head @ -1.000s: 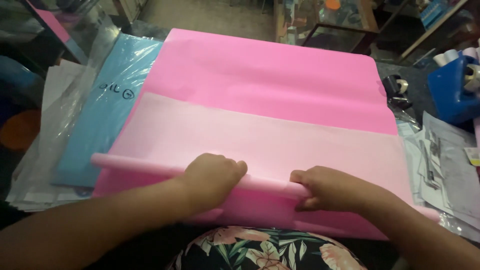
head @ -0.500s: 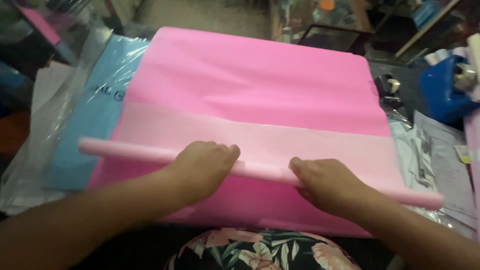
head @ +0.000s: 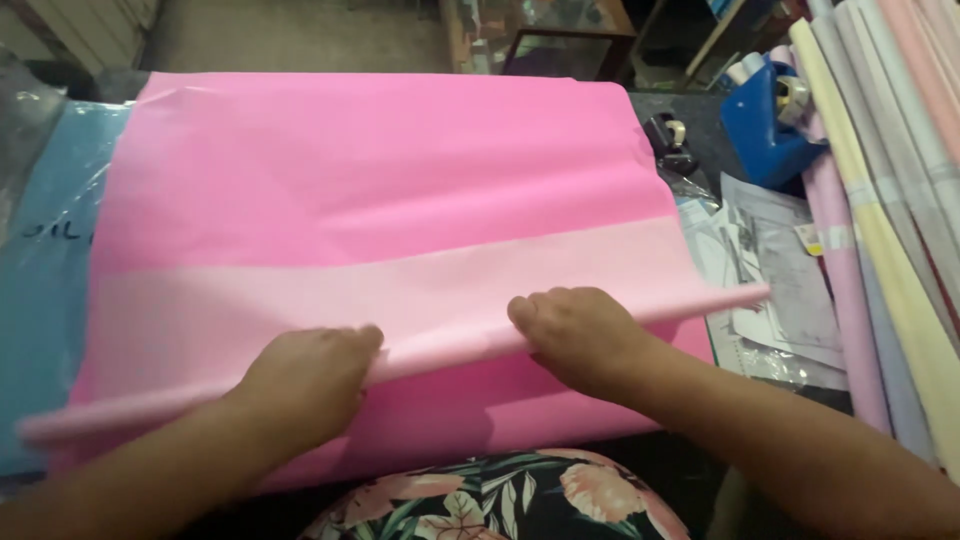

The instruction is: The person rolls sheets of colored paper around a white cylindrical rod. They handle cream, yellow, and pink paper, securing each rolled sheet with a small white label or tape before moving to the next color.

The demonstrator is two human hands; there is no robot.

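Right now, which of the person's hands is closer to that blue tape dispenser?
Right. The right hand lies on the pink paper roll, below-left of the blue tape dispenser; the left hand is farther left.

This is looking like a small paper or gift-wrap shop, its crowded work counter (head: 690, 110) lying under a wide sheet of bright pink paper (head: 380, 170). Long pastel paper rolls (head: 880, 190) are leaning along the counter's right edge, a blue desktop tape dispenser (head: 765, 125) is sitting near its far right corner, and plastic-sleeved blue sheets (head: 45, 260) are overlapping the left edge.
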